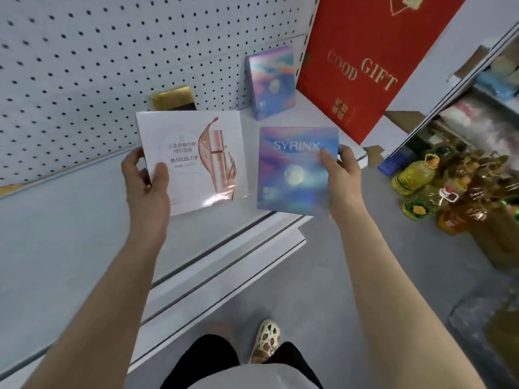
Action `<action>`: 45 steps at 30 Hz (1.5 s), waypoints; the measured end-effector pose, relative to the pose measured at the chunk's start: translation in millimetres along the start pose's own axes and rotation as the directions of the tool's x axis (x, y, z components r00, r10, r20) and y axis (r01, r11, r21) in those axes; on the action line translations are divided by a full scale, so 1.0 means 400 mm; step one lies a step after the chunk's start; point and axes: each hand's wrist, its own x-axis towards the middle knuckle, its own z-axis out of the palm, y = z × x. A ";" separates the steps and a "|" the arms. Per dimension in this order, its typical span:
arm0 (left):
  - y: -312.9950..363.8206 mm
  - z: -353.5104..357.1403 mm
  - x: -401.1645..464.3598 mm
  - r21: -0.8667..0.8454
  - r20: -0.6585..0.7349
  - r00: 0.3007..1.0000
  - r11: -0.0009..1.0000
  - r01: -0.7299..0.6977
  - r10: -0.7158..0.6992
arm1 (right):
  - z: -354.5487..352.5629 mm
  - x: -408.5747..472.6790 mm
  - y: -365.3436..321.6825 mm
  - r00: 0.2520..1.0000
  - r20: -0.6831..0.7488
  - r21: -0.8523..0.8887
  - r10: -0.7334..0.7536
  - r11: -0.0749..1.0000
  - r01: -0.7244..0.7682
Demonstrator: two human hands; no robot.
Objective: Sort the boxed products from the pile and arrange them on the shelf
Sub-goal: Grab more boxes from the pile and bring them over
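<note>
- Two flat boxes are held up side by side above the grey shelf (70, 234), one per hand, faces toward the head camera.
- Head view, left hand (146, 189): clamped on the white MARUBI box (193, 161) at its lower left corner, thumb on the front face, fingers curled round the left edge.
- Head view, right hand (341, 181): pinches the holographic SYRINX box (295, 171) at its right edge, thumb on the front, fingers behind.
- The two held boxes are just apart, not touching.
- On the shelf behind: a second holographic box (271, 82) stands upright, leaning against the pegboard back panel (112, 51); same print as the SYRINX box.
- A gold-topped box (172, 98) stands at the panel, its lower part hidden by the MARUBI box.
- A large red box (365, 66) lettered "GOOD GIFT" stands tilted at the shelf's right end.
- On the floor to the right: bottles of yellow cooking oil (415, 175), blurred.
- Bottom edge: a foot in a cream perforated shoe (266, 339).
</note>
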 end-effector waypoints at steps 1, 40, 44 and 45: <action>0.001 0.014 0.012 0.009 -0.023 1.000 1.000 -0.007 0.007 | 0.001 0.044 -0.010 1.000 0.021 -0.002 -0.012 1.000 0.012; 0.001 0.331 0.095 -0.125 -0.453 0.890 0.992 -0.004 -0.054 | 0.250 0.876 -0.096 0.519 0.626 -0.434 -0.582 0.294 0.852; -0.010 0.312 0.077 -0.138 -0.431 0.900 0.990 0.009 -0.069 | 0.355 0.662 -0.128 0.370 0.881 -0.133 -0.295 0.596 0.792; -0.012 0.305 0.070 -0.144 -0.422 0.903 0.990 0.014 -0.074 | 0.383 0.614 -0.129 0.302 0.942 -0.140 -0.145 0.648 0.749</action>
